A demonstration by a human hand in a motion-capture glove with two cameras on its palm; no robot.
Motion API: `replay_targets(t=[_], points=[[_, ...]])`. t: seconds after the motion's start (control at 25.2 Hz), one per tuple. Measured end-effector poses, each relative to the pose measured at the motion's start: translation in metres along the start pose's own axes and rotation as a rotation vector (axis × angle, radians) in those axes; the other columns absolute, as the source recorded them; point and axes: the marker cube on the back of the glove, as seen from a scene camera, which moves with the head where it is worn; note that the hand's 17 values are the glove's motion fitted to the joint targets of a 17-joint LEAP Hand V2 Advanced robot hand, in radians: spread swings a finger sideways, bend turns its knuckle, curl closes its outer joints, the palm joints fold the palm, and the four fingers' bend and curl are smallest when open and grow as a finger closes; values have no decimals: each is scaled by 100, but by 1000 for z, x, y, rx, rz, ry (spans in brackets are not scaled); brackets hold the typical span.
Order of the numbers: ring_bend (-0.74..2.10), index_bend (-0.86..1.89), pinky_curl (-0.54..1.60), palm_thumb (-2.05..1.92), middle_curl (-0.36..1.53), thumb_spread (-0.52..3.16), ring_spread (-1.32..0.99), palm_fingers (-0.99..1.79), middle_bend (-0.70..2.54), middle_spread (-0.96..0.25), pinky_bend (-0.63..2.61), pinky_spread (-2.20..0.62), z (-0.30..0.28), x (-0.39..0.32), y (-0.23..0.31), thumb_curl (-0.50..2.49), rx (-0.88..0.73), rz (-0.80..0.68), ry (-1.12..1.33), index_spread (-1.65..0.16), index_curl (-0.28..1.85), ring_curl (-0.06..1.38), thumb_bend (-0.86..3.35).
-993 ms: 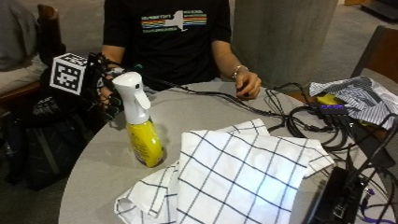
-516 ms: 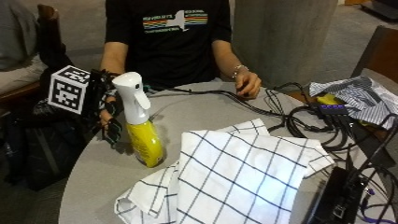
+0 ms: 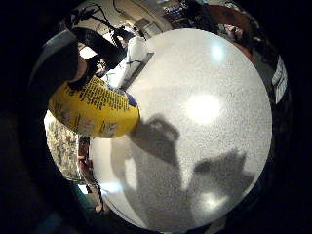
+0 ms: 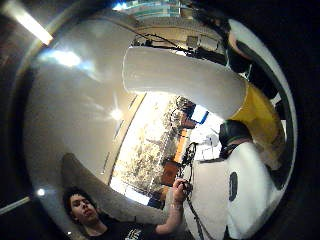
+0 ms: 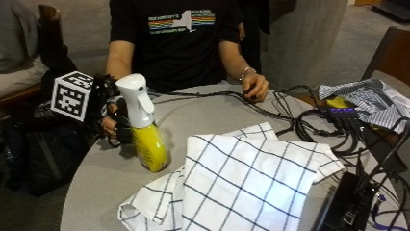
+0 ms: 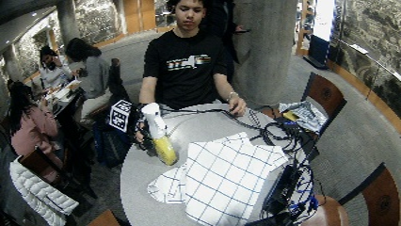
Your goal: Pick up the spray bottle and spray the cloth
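The gloved right hand [image 5: 115, 126] is seen at the near-left edge of the round worktop [image 5: 211, 113], pressed against the far side of the spray bottle [image 5: 146, 126], and its fingers are curled round the bottle's neck, just under the white trigger head. In the little-finger-side palm view the yellow, label-printed body [image 3: 95, 108] is seen filling the space beside the palm, with a black-gloved finger wrapped across its upper part and the speckled grey worktop spread out below it. In the thumb-side palm view the white spray head [image 4: 182, 80] is shown lying across the frame, joined to the yellow shoulder of the bottle, with a gloved fingertip [image 4: 232, 132] set against it. The bottle is held close to upright, slightly tilted, with its base at or just above the worktop surface; contact there cannot be told. Just beside the bottle, toward the middle of the worktop, a white cloth [image 5: 247, 183] with a dark windowpane check is spread in loose folds, its nearest edge close to the bottle's base. The bare left hand [image 5: 255, 87] is rested on the far side of the worktop, on a run of black cables [image 5: 301, 126]. A striped cloth [image 5: 368, 98] is heaped at the far-right edge.
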Motion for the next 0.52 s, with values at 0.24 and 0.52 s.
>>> replay_targets(t=[0.24,0.52], points=[[57,23,38,107,43,73,-8,119,31,-8,53,-14,-8,0,2,48,74,-19,-24,-24,23,40,8],[63,30,41,117,48,50,-14,126,35,-10,53,-25,-9,0,5,55,75,-21,-45,-22,32,46,8]])
